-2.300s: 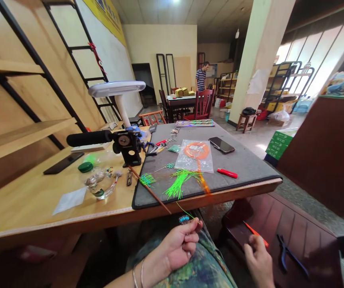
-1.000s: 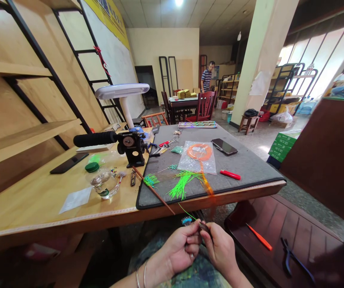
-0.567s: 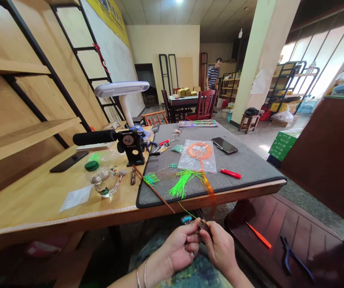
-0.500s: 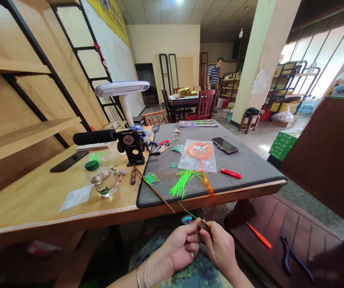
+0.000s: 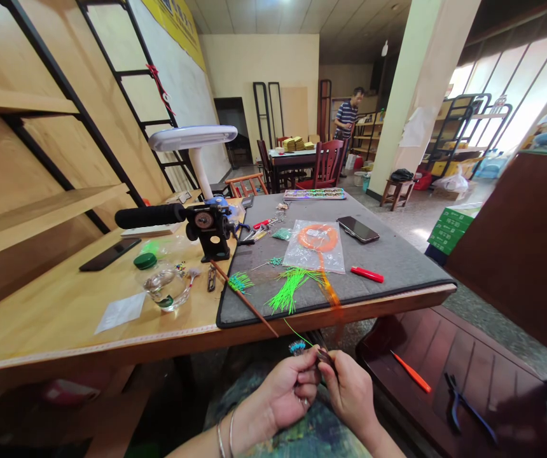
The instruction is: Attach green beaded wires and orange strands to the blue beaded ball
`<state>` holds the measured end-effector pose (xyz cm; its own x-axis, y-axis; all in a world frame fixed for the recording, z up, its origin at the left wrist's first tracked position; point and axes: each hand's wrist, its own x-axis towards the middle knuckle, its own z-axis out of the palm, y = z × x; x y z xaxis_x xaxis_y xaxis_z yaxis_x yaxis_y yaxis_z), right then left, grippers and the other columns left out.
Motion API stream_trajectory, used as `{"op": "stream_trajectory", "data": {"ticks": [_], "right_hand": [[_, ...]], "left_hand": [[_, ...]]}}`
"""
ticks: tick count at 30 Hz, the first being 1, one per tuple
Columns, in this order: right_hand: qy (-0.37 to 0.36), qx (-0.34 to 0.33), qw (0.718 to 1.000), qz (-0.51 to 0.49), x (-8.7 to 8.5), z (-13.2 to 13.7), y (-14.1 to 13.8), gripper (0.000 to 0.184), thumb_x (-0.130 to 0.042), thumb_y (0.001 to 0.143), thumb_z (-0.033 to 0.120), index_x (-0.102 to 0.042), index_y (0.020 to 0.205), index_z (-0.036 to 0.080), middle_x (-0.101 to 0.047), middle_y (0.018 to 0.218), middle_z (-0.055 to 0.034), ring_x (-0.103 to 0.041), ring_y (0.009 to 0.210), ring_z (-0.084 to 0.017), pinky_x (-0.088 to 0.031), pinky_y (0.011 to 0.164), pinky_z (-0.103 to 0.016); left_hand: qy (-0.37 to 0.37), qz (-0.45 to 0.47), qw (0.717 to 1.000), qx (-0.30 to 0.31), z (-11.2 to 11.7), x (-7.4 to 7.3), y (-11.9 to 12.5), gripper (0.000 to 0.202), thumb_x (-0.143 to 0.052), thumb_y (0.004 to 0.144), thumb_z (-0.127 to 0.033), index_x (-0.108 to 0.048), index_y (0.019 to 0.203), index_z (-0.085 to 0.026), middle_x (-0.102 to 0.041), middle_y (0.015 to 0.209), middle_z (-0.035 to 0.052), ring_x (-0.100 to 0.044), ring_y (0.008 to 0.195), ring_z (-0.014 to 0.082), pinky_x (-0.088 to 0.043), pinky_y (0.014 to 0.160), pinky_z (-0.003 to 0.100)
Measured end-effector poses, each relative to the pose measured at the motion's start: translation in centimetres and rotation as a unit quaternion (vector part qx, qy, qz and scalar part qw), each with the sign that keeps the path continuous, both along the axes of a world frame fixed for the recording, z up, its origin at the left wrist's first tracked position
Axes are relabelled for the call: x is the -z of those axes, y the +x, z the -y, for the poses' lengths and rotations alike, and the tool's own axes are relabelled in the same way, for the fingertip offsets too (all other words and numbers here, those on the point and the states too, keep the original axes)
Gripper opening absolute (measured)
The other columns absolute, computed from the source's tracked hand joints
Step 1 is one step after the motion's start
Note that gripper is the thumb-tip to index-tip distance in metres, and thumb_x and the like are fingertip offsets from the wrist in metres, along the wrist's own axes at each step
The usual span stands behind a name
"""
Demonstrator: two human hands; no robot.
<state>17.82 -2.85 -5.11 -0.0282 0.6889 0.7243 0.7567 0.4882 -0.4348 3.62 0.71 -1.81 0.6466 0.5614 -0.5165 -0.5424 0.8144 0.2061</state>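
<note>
At the bottom centre of the frame I see the left hand [image 5: 287,393], fingers pinched together on a thin bright-green strand [image 5: 296,333] slanting to upper left, near a bristly blue cluster [image 5: 297,347]. Just beside, the right hand [image 5: 353,395] has its fingers clamped on a small dark-brown object [image 5: 325,358], mostly hidden. Blue-handled pliers [image 5: 457,395] lie on the dark-red slatted surface [image 5: 502,375], lower right.

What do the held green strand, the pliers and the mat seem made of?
Strand: thin, smooth, bright green; probably plastic, perhaps nylon.
Pliers: dark head, likely metal; smooth blue handles, probably plastic-coated.
Mat: matte, mottled grey; seemingly felt or similar fabric.
</note>
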Motion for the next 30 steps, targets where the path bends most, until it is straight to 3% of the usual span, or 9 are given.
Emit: {"op": "stream_trajectory", "data": {"ticks": [5, 9, 14, 17, 20, 23, 30], "right_hand": [[-0.027, 0.015, 0.999, -0.020, 0.6, 0.3, 0.6, 0.039, -0.034, 0.100, 0.038, -0.056, 0.075, 0.019, -0.060, 0.060, -0.0006, -0.058, 0.052, -0.012, -0.041, 0.051, -0.020], [-0.066, 0.122, 0.989, -0.057, 2.3, 0.6, 2.8, 0.039, -0.033, 0.099, 0.047, -0.058, 0.089, 0.018, -0.067, 0.066, -0.0033, -0.064, 0.055, -0.016, -0.046, 0.052, -0.022], [-0.152, 0.298, 0.941, 0.049, 7.4, 0.9, 8.7, 0.051, -0.031, 0.095, 0.058, -0.062, 0.089, 0.018, -0.070, 0.066, -0.0061, -0.068, 0.057, -0.023, -0.042, 0.046, -0.027], [-0.216, 0.357, 0.899, 0.131, 11.4, 1.8, 12.9, 0.054, -0.027, 0.095, 0.056, -0.065, 0.086, 0.019, -0.072, 0.070, -0.0085, -0.070, 0.058, -0.026, -0.038, 0.040, -0.028], [-0.213, 0.355, 0.897, 0.158, 14.6, 2.8, 16.3, 0.049, -0.028, 0.096, 0.049, -0.066, 0.096, 0.019, -0.075, 0.084, -0.0090, -0.072, 0.065, -0.026, -0.043, 0.043, -0.029], [-0.173, 0.343, 0.906, 0.174, 16.5, 3.3, 18.1, 0.046, -0.028, 0.097, 0.044, -0.066, 0.095, 0.019, -0.074, 0.081, -0.0085, -0.072, 0.065, -0.024, -0.049, 0.049, -0.031], [-0.110, 0.329, 0.915, 0.204, 16.9, 3.1, 19.2, 0.040, -0.033, 0.095, 0.038, -0.068, 0.082, 0.025, -0.070, 0.073, -0.0059, -0.068, 0.063, -0.022, -0.052, 0.057, -0.032]], "left_hand": [[0.006, 0.033, 0.999, 0.014, 0.0, 0.4, -0.1, 0.017, -0.053, 0.093, -0.012, -0.064, 0.084, -0.002, -0.051, 0.056, -0.0018, -0.035, 0.034, -0.0011, -0.016, 0.032, 0.010], [-0.014, 0.049, 0.998, 0.033, -0.1, 0.4, -0.3, 0.016, -0.055, 0.093, -0.016, -0.063, 0.090, -0.003, -0.055, 0.063, -0.0004, -0.034, 0.036, -0.0013, -0.016, 0.032, 0.011], [-0.029, 0.023, 0.999, 0.029, 0.0, -0.6, -0.3, 0.014, -0.058, 0.091, -0.015, -0.062, 0.082, -0.007, -0.058, 0.066, 0.0007, -0.031, 0.035, -0.0018, -0.014, 0.033, 0.011], [-0.022, -0.008, 1.000, 0.019, 0.2, -1.1, -0.1, 0.015, -0.057, 0.091, -0.014, -0.063, 0.080, -0.005, -0.058, 0.065, 0.0011, -0.029, 0.034, -0.0021, -0.013, 0.032, 0.012], [-0.004, -0.042, 0.999, -0.016, 0.3, -1.0, 0.2, 0.016, -0.056, 0.091, -0.010, -0.064, 0.079, -0.005, -0.060, 0.066, 0.0021, -0.028, 0.033, -0.0028, -0.013, 0.031, 0.011], [0.018, -0.073, 0.997, -0.032, 0.1, -0.6, 0.5, 0.014, -0.057, 0.089, -0.008, -0.065, 0.079, -0.003, -0.055, 0.057, -0.0009, -0.025, 0.032, -0.0031, -0.011, 0.030, 0.010], [0.033, -0.081, 0.995, -0.038, -0.5, 0.2, 0.1, 0.007, -0.067, 0.082, -0.008, -0.066, 0.077, -0.002, -0.063, 0.067, 0.0029, -0.023, 0.031, -0.0045, -0.012, 0.030, 0.010]]}}
